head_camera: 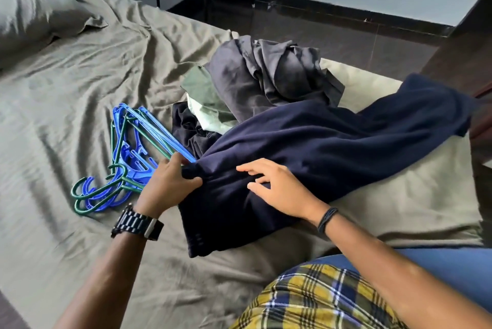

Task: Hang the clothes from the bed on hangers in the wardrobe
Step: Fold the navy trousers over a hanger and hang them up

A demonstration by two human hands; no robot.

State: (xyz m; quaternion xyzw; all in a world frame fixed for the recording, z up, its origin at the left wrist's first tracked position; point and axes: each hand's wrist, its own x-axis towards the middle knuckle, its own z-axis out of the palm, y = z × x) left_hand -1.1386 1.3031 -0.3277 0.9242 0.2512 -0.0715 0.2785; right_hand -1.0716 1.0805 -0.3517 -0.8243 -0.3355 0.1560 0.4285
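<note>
1. Pinching a fold of the navy garment (306, 147) with our left hand (170, 182), we rest the right hand (279, 187) flat, fingers spread, on it.
2. Hangers (127, 153) lie unused just beside; other clothes (261, 75) remain piled on the bed (66, 89), so nothing looks hung yet.

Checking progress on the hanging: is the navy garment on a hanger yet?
No. The navy garment lies bunched on the bed; the hangers sit stacked beside it, bare. The left hand grips its edge.
</note>
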